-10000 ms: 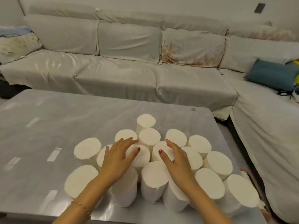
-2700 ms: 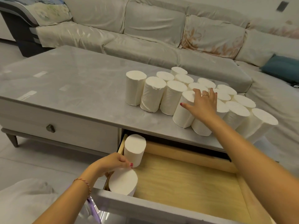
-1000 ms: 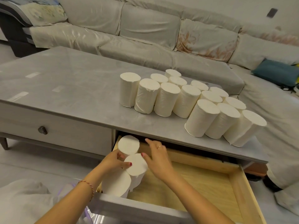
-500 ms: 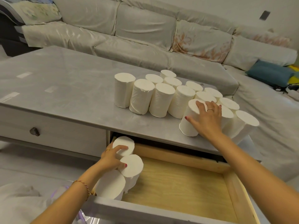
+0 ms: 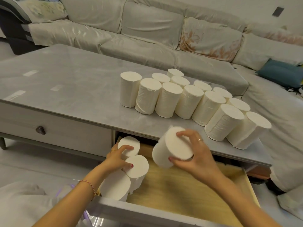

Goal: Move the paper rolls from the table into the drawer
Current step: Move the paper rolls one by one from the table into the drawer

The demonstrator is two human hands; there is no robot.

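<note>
Several white paper rolls point(image 5: 167, 99) stand clustered on the right half of the grey table point(image 5: 73, 82). Below its front edge the wooden drawer point(image 5: 188, 194) is pulled out. Three rolls stand in a line along the drawer's left side: the back one point(image 5: 131, 143), the middle one point(image 5: 138, 166) and the front one point(image 5: 114, 185). My left hand point(image 5: 117, 158) rests on the back and middle rolls with curled fingers. My right hand point(image 5: 191, 154) grips a tilted roll point(image 5: 170, 149) by its top end, above the drawer's open part.
A pale covered sofa point(image 5: 147, 30) wraps around the back and right of the table, with a teal cushion point(image 5: 282, 72) on it. A second, closed drawer with a dark knob point(image 5: 40, 129) is at the table's left front. White cloth lies at the bottom left.
My right hand has lifted the nearest roll off the table's front right and carried it down and left over the drawer. My left hand stays on the rolls in the drawer.
</note>
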